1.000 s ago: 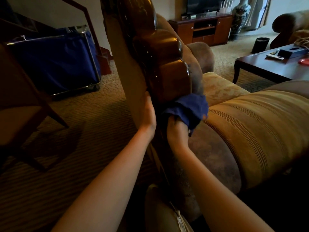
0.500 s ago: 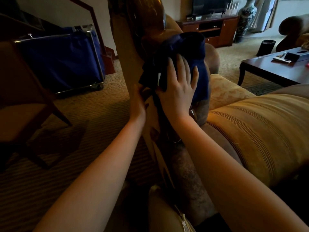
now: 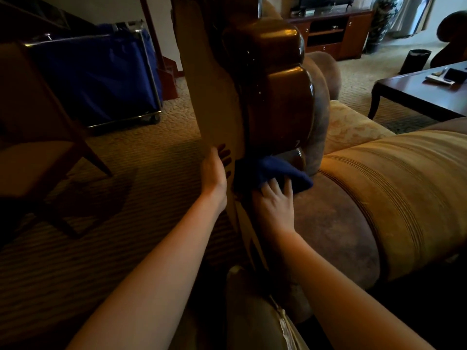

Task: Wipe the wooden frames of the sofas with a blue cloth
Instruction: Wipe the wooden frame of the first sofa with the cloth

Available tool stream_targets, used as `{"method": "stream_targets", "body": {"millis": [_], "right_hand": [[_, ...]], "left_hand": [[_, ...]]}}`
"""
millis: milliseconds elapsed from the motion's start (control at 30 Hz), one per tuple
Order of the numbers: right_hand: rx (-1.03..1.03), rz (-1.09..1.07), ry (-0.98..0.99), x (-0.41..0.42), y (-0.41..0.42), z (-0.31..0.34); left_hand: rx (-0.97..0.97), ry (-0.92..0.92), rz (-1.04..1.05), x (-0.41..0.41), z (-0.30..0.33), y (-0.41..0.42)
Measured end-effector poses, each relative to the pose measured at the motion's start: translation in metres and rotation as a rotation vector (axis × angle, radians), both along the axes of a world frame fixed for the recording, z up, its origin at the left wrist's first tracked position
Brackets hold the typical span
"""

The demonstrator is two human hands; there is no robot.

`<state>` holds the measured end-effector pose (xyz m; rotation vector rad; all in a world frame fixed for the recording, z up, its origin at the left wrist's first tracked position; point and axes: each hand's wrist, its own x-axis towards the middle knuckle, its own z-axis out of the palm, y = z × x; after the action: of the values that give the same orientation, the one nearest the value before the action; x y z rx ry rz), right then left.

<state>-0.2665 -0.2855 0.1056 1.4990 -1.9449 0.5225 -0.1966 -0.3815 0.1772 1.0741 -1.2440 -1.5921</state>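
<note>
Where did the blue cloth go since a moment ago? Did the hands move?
The blue cloth went up the carved wooden frame half a second ago under the right hand, and has now come back down to the frame's lowest lobe, by the striped cushion. The right hand presses it with spread fingers. The left hand stayed flat against the sofa's back panel.

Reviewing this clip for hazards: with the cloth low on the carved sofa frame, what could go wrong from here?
The right hand presses the blue cloth only at the lowest lobe of the wooden frame, so grooves between lobes may get skipped. A loose cloth edge lies toward the armrest and could drag grime onto the fabric. The left hand rests bare on the back panel and may leave fingerprints.
</note>
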Motion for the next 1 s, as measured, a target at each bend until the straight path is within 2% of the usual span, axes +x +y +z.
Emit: {"method": "stream_targets", "body": {"millis": [100, 233, 433, 600, 633, 700, 767, 933, 1000], "right_hand": [[0.014, -0.046, -0.082, 0.007, -0.006, 0.013], [-0.003, -0.02, 0.074, -0.001, -0.013, 0.026], [0.31, -0.065, 0.281, -0.011, -0.006, 0.014], [0.552, 0.104, 0.42, -0.013, 0.002, 0.017], [0.52, 0.147, 0.399, -0.015, 0.002, 0.014], [0.453, 0.272, 0.24, -0.019, -0.001, 0.008], [0.403, 0.3, 0.168, -0.02, -0.002, 0.008], [0.089, 0.268, 0.272, -0.041, 0.009, 0.032], [0.025, 0.25, 0.278, -0.049, 0.015, 0.033]], "left_hand": [[-0.003, 0.004, 0.007, 0.003, 0.004, -0.001], [0.003, 0.024, 0.037, 0.004, 0.015, -0.007], [0.009, -0.037, 0.025, -0.001, 0.004, -0.006], [0.103, -0.099, -0.025, 0.003, -0.015, 0.003], [0.127, -0.116, -0.037, 0.005, -0.017, 0.006], [0.162, -0.158, -0.073, 0.009, -0.02, 0.013], [0.154, -0.193, -0.105, 0.011, -0.021, 0.017], [0.006, -0.105, 0.187, -0.001, -0.009, 0.028], [-0.101, -0.098, 0.204, -0.008, 0.0, 0.035]]}}
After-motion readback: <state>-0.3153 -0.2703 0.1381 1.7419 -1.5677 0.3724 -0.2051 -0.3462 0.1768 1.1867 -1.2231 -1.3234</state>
